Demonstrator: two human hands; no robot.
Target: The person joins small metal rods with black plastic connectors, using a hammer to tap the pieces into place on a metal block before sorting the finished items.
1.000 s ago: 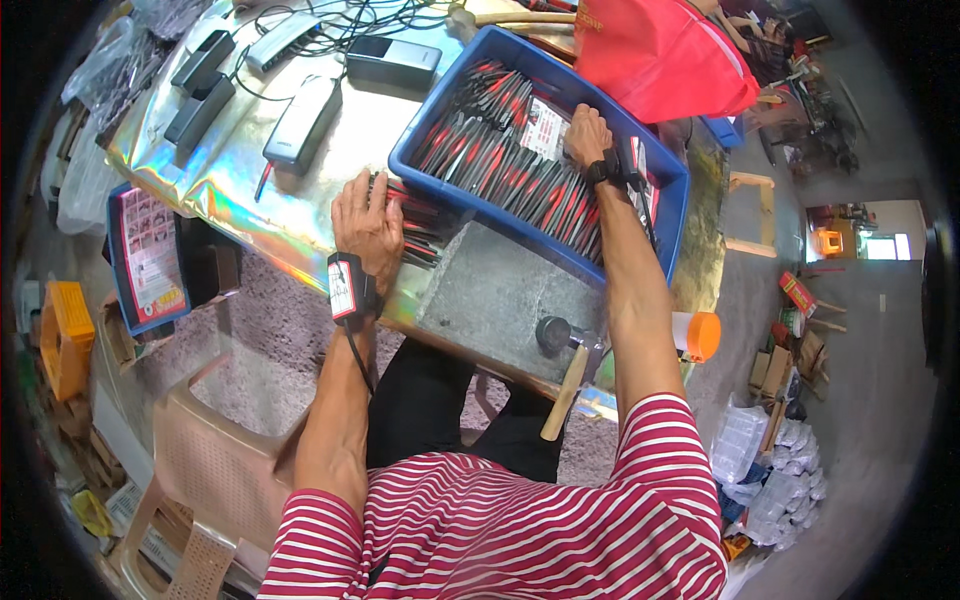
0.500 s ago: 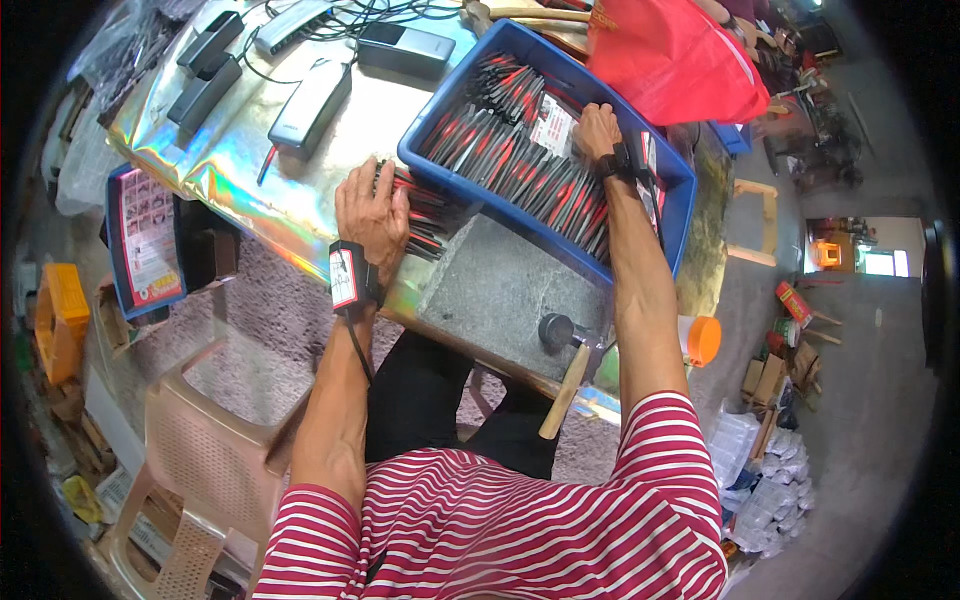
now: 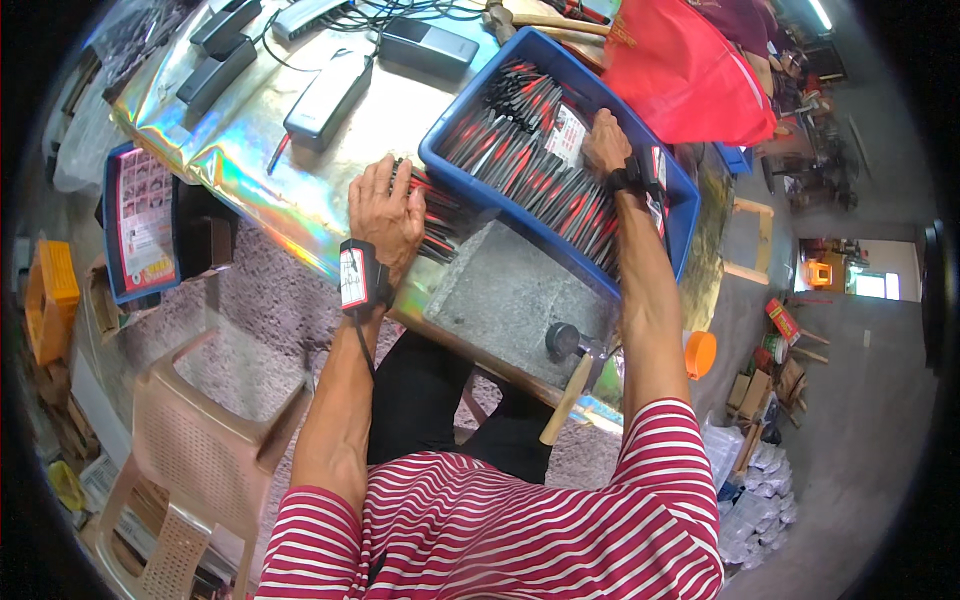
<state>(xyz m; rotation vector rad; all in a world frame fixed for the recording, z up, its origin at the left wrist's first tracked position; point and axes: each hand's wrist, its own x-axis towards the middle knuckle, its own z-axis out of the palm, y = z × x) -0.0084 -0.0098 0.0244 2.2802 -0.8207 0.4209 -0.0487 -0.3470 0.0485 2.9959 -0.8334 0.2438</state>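
A blue plastic bin point(image 3: 520, 205) stands on the table, packed with rows of slim black-and-red pieces point(image 3: 510, 150) whose kind I cannot make out. My right hand point(image 3: 606, 146) is inside the bin at its far right part, fingers curled down beside a white printed card point(image 3: 567, 136); its fingertips are hidden. A smaller pile of the same black-and-red pieces point(image 3: 438, 225) lies on the table left of the bin. Against this pile's left end rests my left hand point(image 3: 385, 218), fingers stretched out and lying over its edge. Both wrists wear small black devices.
A grey stone slab point(image 3: 500, 290) lies at the table's near edge, with a wooden-handled hammer point(image 3: 567, 400) on it, its handle jutting out. Black-and-white boxy devices point(image 3: 330, 100) and cables lie at the far left. A red bag point(image 3: 685, 75) sits behind the bin. A plastic chair point(image 3: 205, 420) stands left.
The whole view has shifted a little, so table things appear slightly lower and to the right. Both hands keep their places, the left by the pile and the right in the bin.
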